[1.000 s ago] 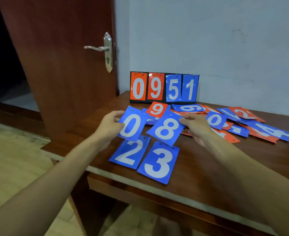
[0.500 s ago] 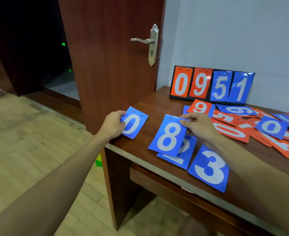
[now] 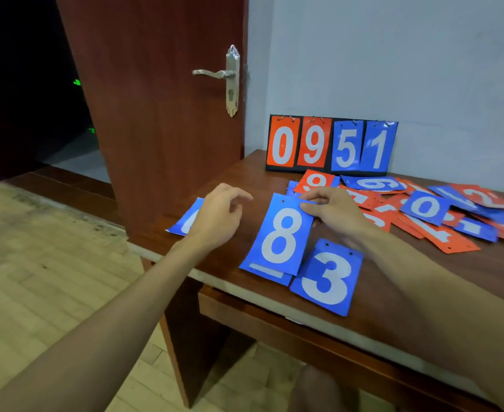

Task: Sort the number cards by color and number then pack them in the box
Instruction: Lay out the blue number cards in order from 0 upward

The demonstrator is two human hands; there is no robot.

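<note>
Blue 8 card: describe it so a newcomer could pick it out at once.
On the wooden table, in front of the 0951 scoreboard, look near the front edge. The blue 8 card is just left of the blue 3 card, and it alone is pinched at its top by the right hand.

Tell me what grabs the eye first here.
The blue 8 card at centre, pinched at its top edge by the right hand, with a blue 3 card beside it near the front of the table. Against the wall a flip scoreboard stands reading 0951, with a jumble of red and blue cards spread before it and rightward. The left hand hangs relaxed over a blue card at the left corner.
</note>
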